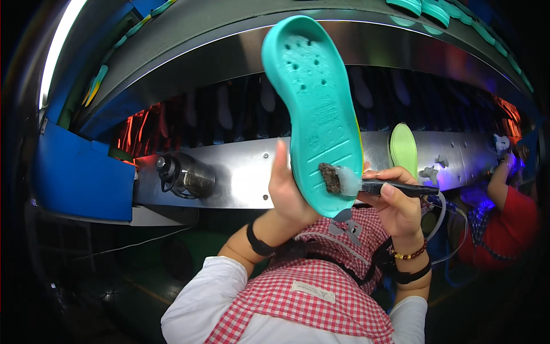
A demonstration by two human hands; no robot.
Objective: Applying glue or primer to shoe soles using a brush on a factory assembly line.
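Observation:
A turquoise shoe sole [321, 114] with a yellow edge on its right side is held up in front of me, its wider holed end pointing away. My left hand [291, 192] grips its near end from the left, thumb up along the side and other fingers hidden behind it. Between the fingers of my right hand [398, 203] is the black handle of a brush [346, 180]. The brush's pale bristles with a dark, stained tip rest on the near part of the sole. Fingers of the right hand lie close to the sole's right edge.
A metal ledge [238, 178] runs across in front, bearing a dark bottle [186, 175] at left and a pale green sole [404, 149] at right. Beyond is a belt [229, 28] with more turquoise soles [435, 12]. Another person in red [507, 229] works at far right.

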